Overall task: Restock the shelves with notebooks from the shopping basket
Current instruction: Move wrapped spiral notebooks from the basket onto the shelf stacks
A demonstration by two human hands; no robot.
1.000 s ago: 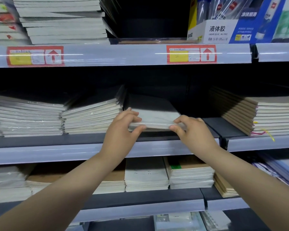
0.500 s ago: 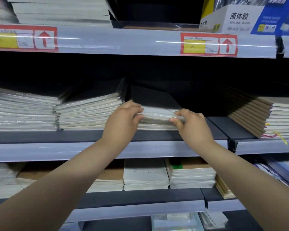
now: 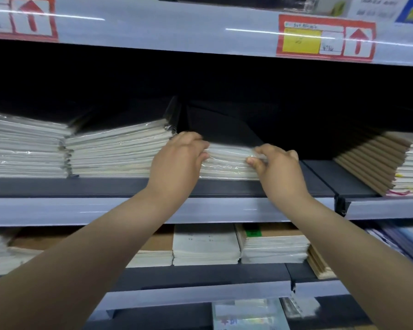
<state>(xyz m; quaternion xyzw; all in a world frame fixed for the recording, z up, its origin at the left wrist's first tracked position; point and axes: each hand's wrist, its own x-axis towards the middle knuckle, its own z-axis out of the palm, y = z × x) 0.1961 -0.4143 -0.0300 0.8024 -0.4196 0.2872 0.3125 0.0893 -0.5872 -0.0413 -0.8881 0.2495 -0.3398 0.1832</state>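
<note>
A short pile of notebooks [image 3: 227,163], wrapped in clear film, is held at both ends on the middle shelf [image 3: 81,186]. The pile lies flat on the dark shelf board, with its front edge near the shelf's lip. The left hand [image 3: 177,160] is curled round the left end, its fingers bent over the top and down the front edge. The right hand [image 3: 279,170] is clamped on the right end, with the thumb pressed to the front edge and the fingers curled over the dark top cover. Whether the whole pile or only its upper notebooks are gripped cannot be told.

Just beside the left hand a taller pile [image 3: 117,148] of like wrapped notebooks is stacked, and a further pile [image 3: 22,146] is set against that one's left side. To the right, past a bare stretch of board, a brown-covered pile [image 3: 379,163] is stacked, fanned back in steps. A red price label [image 3: 324,38] with a yellow panel and an upward arrow is fixed to the rail of the shelf above.

On the lower shelf [image 3: 200,272], under the forearms, a white pile [image 3: 205,246] is placed beside a green-tagged pile [image 3: 272,248], their sides touching.
</note>
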